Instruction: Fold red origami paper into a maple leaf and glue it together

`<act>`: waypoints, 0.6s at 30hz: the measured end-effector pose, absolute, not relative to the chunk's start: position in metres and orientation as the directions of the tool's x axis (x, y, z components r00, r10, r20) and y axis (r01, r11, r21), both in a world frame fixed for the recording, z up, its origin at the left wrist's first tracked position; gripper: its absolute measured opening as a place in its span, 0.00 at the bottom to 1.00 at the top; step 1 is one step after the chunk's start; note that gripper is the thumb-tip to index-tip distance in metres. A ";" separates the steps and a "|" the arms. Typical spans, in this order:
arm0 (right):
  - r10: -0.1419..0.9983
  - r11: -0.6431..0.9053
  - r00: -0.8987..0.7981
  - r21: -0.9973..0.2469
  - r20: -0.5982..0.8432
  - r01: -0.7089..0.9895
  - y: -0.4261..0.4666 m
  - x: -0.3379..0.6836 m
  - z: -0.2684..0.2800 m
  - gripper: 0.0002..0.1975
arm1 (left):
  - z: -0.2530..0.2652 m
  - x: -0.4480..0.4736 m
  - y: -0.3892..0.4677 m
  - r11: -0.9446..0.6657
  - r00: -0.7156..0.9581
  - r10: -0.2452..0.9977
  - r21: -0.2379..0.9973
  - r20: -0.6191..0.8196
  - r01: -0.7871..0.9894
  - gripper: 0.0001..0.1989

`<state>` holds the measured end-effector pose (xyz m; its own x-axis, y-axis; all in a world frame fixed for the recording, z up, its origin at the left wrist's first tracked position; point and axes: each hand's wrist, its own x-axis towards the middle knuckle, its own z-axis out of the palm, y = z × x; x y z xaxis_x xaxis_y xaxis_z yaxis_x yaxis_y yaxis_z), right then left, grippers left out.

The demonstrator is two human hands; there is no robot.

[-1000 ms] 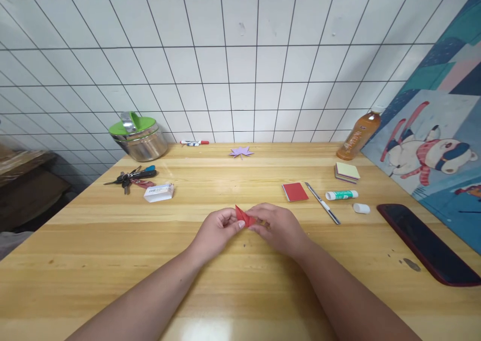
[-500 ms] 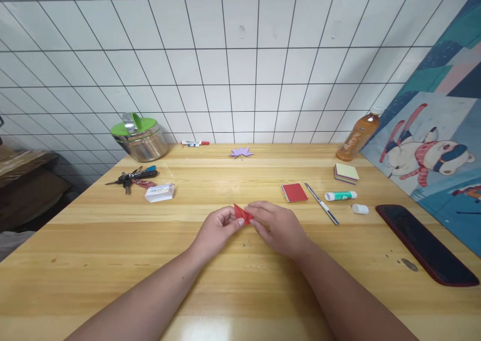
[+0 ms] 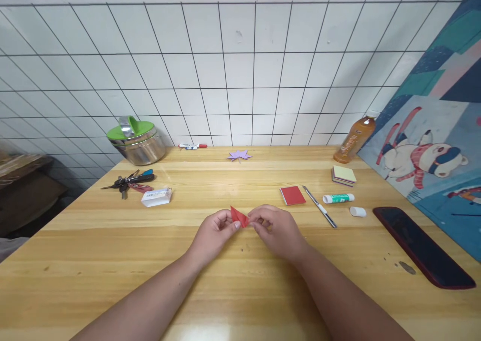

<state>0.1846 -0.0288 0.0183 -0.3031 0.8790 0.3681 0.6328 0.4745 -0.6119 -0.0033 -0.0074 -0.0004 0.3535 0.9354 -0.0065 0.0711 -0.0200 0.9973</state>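
A small, pointed piece of folded red paper is held at the middle of the pale, varnished wooden table; whether its underside touches the wood cannot be told. The bare left hand has its left side pinched between thumb and curled fingers, with almost no gap. The bare right hand has bent fingers, thumb and forefinger drawn close together at its right corner; whether they grip or merely touch it is unclear.

Right of the folded paper and slightly beyond it lies a square stack of paper with a red top sheet. Further right of it come a slim silver-and-black utility knife, a white-and-green glue stick, a loose white plastic cap, and a black phone with a dark red edge.

Left of the folded paper are a small white cardboard box and, further out, a bunch of keys with black and blue fobs.

Straight beyond it, well apart, sits a lilac paper leaf; far beyond to its left stands a round steel pot with a green lid, and far beyond to its right an amber-coloured drink bottle.
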 end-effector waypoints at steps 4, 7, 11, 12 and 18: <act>0.872 0.488 -0.317 -0.618 0.373 0.617 -0.031 0.184 0.021 0.07 | 0.001 -0.003 -0.009 -0.004 0.345 0.939 0.998 -0.016 0.057 0.11; 0.848 0.530 -0.386 -0.543 0.364 0.651 -0.035 0.181 0.020 0.12 | 0.003 -0.002 -0.011 0.019 0.360 0.933 0.999 -0.032 0.039 0.10; 0.866 0.498 -0.375 -0.506 0.330 0.704 -0.036 0.176 0.016 0.14 | 0.002 0.000 -0.012 0.005 0.361 0.932 0.998 -0.025 0.055 0.08; 0.876 0.480 -0.360 -0.518 0.321 0.708 -0.035 0.175 0.015 0.14 | 0.001 0.000 -0.012 0.000 0.362 0.932 0.998 -0.023 0.065 0.08; 0.902 0.427 -0.303 -0.547 0.306 0.720 -0.034 0.176 0.016 0.12 | -0.001 0.000 -0.013 -0.041 0.353 0.935 0.993 0.000 0.109 0.08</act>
